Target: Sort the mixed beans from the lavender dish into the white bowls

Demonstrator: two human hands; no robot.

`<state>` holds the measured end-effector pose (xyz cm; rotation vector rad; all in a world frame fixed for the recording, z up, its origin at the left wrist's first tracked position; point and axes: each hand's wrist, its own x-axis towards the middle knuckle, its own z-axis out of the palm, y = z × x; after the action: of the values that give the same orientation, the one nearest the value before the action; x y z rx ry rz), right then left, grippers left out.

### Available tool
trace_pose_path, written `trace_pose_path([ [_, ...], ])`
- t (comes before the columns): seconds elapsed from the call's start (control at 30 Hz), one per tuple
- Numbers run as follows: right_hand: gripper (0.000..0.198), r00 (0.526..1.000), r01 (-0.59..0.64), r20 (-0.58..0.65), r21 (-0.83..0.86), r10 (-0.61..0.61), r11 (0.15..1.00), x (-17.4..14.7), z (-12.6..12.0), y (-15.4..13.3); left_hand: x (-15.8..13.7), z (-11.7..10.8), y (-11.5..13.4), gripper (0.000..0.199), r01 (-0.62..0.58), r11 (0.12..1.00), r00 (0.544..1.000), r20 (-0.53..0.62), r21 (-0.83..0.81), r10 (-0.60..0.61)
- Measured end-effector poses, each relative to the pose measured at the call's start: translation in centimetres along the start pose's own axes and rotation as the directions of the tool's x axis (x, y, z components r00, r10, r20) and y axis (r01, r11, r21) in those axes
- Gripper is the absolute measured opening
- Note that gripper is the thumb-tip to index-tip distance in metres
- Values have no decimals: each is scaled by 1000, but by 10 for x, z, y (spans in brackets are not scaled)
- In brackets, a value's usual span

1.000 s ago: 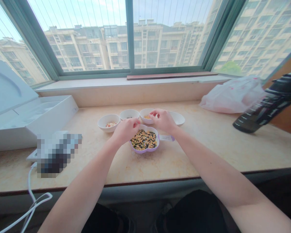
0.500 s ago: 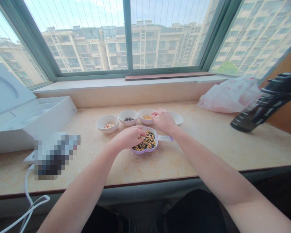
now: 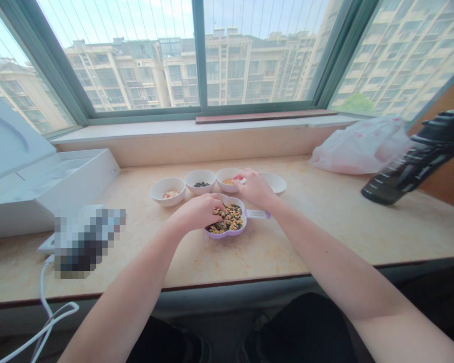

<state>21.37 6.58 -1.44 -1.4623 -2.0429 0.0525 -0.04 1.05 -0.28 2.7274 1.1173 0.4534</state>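
Observation:
A purple-rimmed dish (image 3: 232, 233) with a short handle holds mixed black and yellow beans. My left hand (image 3: 202, 209) reaches over its left side, fingers bent down at the beans; whatever they pinch is hidden. My right hand (image 3: 255, 187) is at the right rim of a white bowl (image 3: 229, 172) of yellow beans, thumb and fingers drawn together. Anything between those fingertips is too small to make out. To the left stand a white bowl (image 3: 200, 175) of black beans and another white bowl (image 3: 157, 194) with pale and reddish pieces.
Partly behind my right hand lies a white dish (image 3: 276, 182). A plastic bag (image 3: 359, 146) and a black bottle (image 3: 393, 176) stand at the right. An open white box (image 3: 75, 176), a blurred-out object (image 3: 87, 247) and a white cable (image 3: 43, 292) are at the left, before the window.
My right hand has shifted slightly left, its fingertips lower over the yellow-bean bowl. My left fingers have moved a little and stay at the mixed beans.

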Motion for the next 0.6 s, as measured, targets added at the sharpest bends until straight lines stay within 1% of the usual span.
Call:
trace_pose_path([
  [0.07,22,1000,7,-5,12,-7,1000,0,0,0,-3,-4,-4,13,34,999,999,-25,15,-34],
  [0.1,22,1000,9,-8,18,-9,1000,0,0,-1,-4,-6,-6,18,41,999,999,-27,21,-40],
  [0.17,21,1000,13,-9,26,-13,1000,-1,0,-1,-6,-6,-10,21,40,999,999,-17,9,-40],
  [0.3,21,1000,26,8,58,-27,998,-1,-2,-4,-5,-3,-13,20,74,997,997,28,-18,-73],
  [0.47,20,999,18,36,90,-22,996,-1,-3,-6,-3,-2,-8,26,43,997,996,76,57,-48],
  [0.6,21,998,32,47,93,-37,995,-1,-2,-5,-2,-2,-3,27,32,994,998,56,100,-37],
])
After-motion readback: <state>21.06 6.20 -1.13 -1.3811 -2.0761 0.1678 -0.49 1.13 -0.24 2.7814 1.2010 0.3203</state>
